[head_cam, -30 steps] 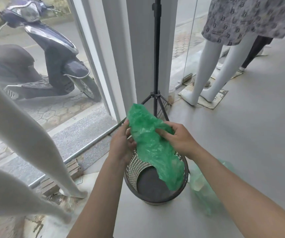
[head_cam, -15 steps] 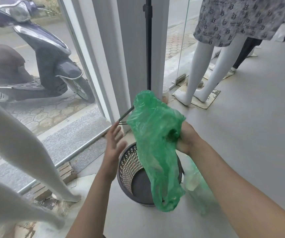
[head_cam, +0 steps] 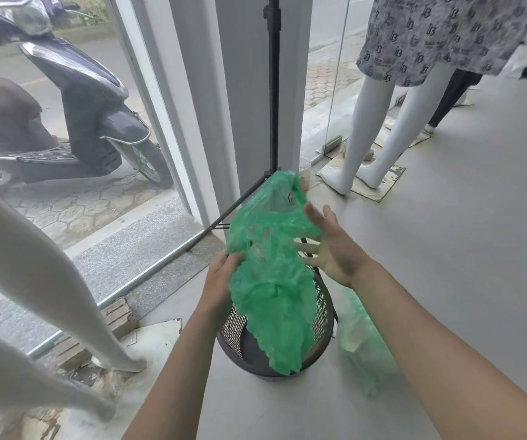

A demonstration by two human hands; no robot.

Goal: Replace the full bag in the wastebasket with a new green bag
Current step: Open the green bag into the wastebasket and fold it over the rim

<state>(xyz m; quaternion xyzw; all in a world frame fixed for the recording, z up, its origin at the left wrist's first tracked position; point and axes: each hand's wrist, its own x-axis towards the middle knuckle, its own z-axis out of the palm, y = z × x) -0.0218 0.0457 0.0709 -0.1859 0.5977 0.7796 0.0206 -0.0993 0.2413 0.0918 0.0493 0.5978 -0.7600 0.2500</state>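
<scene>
**Green bag held over the wire wastebasket**

Left hand (head_cam: 221, 277) is gripping the new green bag (head_cam: 271, 274) at its left edge, fingers curled into the plastic. Right hand (head_cam: 329, 249) is hovering at the bag's 3 o'clock with palm turned inward and fingers spread, holding nothing; fingertips look to be brushing the plastic, though contact is hard to confirm.

The bag is hanging crumpled and only partly unfolded, its top puffing up toward 12 o'clock and its lower end drooping into the mouth of the black mesh wastebasket (head_cam: 324, 315). The wastebasket is standing upright on the grey floor (head_cam: 446, 249), its dark bottom showing.

A second, paler green bag (head_cam: 360, 341) with something inside is lying on the floor just beside the wastebasket at its 3 o'clock.

A black tripod stand (head_cam: 274, 90) is rising at 12 o'clock behind the bag. White mannequin legs (head_cam: 370, 128) are standing at 1 o'clock; a scooter (head_cam: 75, 100) is sitting outside the glass at 10 o'clock
</scene>
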